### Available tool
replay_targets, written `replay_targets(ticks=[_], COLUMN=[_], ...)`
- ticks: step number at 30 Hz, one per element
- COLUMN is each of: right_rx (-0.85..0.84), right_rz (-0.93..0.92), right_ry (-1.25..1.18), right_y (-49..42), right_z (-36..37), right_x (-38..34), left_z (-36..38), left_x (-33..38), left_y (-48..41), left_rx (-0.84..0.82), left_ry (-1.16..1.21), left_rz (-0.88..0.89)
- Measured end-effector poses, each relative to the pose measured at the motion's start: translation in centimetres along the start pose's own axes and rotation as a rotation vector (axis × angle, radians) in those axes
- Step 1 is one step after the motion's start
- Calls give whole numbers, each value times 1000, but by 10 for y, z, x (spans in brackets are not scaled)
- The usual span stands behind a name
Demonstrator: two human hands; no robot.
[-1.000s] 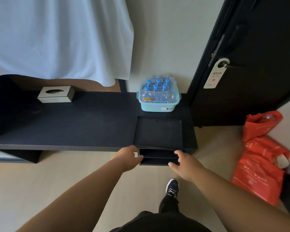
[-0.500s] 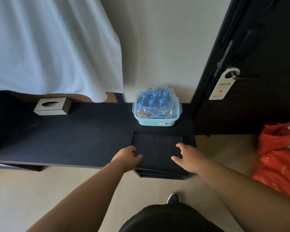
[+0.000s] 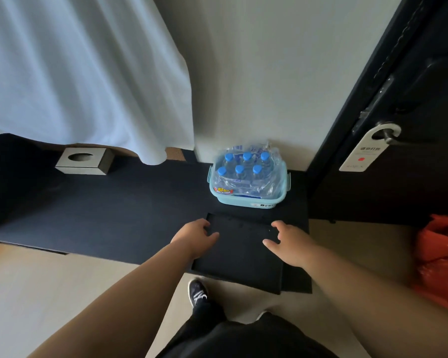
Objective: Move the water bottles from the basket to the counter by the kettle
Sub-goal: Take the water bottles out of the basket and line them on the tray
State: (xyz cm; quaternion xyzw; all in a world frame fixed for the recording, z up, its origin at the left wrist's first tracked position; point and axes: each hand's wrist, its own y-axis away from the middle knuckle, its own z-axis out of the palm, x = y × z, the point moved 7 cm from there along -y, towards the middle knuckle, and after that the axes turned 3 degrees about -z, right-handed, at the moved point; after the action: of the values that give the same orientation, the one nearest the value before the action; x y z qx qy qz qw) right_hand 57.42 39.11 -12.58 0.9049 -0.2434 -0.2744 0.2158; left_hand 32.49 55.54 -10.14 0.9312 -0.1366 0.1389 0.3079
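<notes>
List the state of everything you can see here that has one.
basket: on counter
water bottles: capped, wrapped, upright in basket
tray: flat on counter
left hand: on tray's left rim, grip unclear
right hand: open, over tray's right side
door hanger: hung on handle
</notes>
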Motion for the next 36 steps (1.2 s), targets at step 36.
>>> replay_targets(ticks=[36], right_rx=[198], right_rz=[135], right_ry=[34], right_y=[-192], right_z=[-78], right_x=[-122], left_z=[-80], left_x=[101], left_y=[-201], left_rx=[-119], left_ry=[-190], left_rz=[267])
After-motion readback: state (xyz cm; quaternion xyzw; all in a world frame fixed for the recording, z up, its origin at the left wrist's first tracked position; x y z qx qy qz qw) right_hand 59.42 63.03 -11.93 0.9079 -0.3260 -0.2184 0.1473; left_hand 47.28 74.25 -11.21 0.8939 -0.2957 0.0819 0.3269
